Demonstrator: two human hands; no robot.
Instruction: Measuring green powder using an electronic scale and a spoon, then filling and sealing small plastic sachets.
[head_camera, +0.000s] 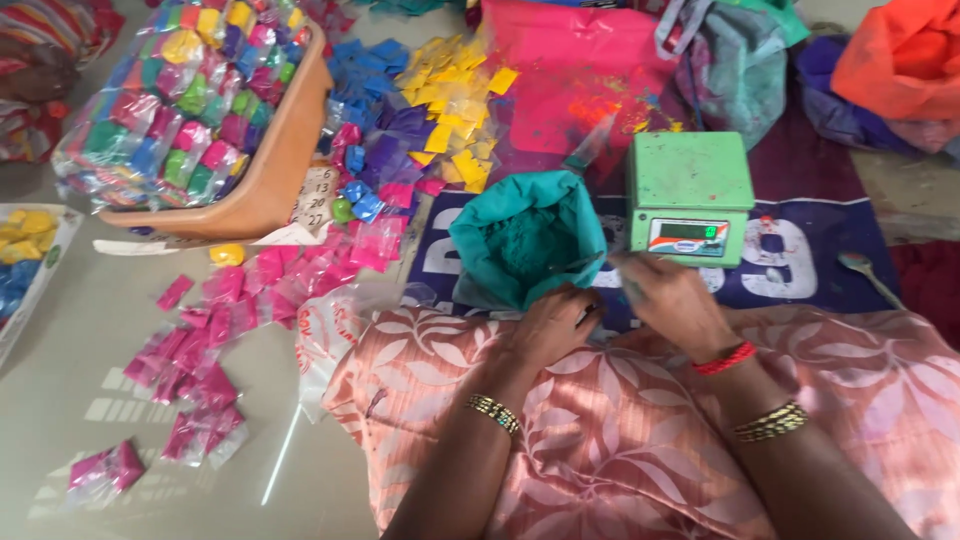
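Both hands met just below the teal powder bag (527, 240). Left hand (550, 325) touched its rim; right hand (668, 295) sat beside the green scale (690, 195), fingers' state unclear.

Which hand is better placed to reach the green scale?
Right. The right hand sits just below the green scale, nearly touching its front. The left hand rests lower by the bag of green powder, farther from it.

Right hand (668, 300): motion-blurred just below the green scale (690, 195), so finger position and any held item cannot be determined. Left hand (553, 322): fingertips hidden at the rim of the teal bag (527, 240) left of the scale. The brown tub (275, 170), far left of the scale, is cut off by the top edge.
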